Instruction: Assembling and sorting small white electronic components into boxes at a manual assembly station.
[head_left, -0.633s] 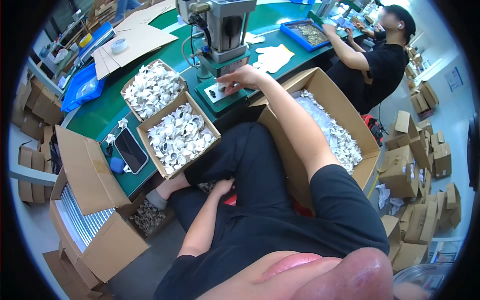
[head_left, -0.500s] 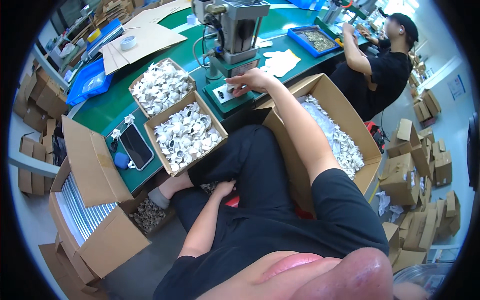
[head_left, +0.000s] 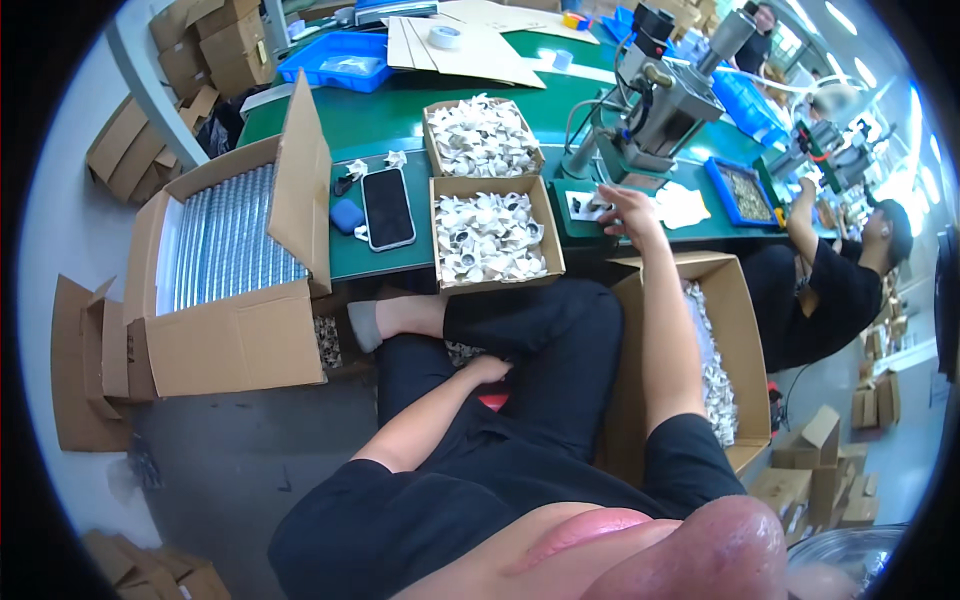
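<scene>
My right hand [head_left: 630, 212] is over the small plate fixture [head_left: 583, 208] at the foot of a grey bench press [head_left: 665, 115]. Its fingers are apart, beside a small white and dark piece on the plate; I see nothing gripped. On my lap, between my legs, rests my left hand [head_left: 488, 370], its fingers mostly hidden. Small white pointed parts [head_left: 490, 235], some with dark round insides, fill a cardboard box left of the fixture. Similar white parts [head_left: 482, 138] heap up in a second box behind it.
A large carton [head_left: 745, 350] with more white parts stands by my right arm. On the green table [head_left: 375, 262] lie a phone [head_left: 387, 208], a blue case [head_left: 347, 215] and white gloves [head_left: 683, 205]. At left, an open carton [head_left: 235, 345] holds rows of silvery tubes. A co-worker [head_left: 825, 290] sits at right.
The view has swung left, so the bench appears farther right and more level. My right fingers have spread and drawn back slightly from the plate. The left hand stays on my lap.
</scene>
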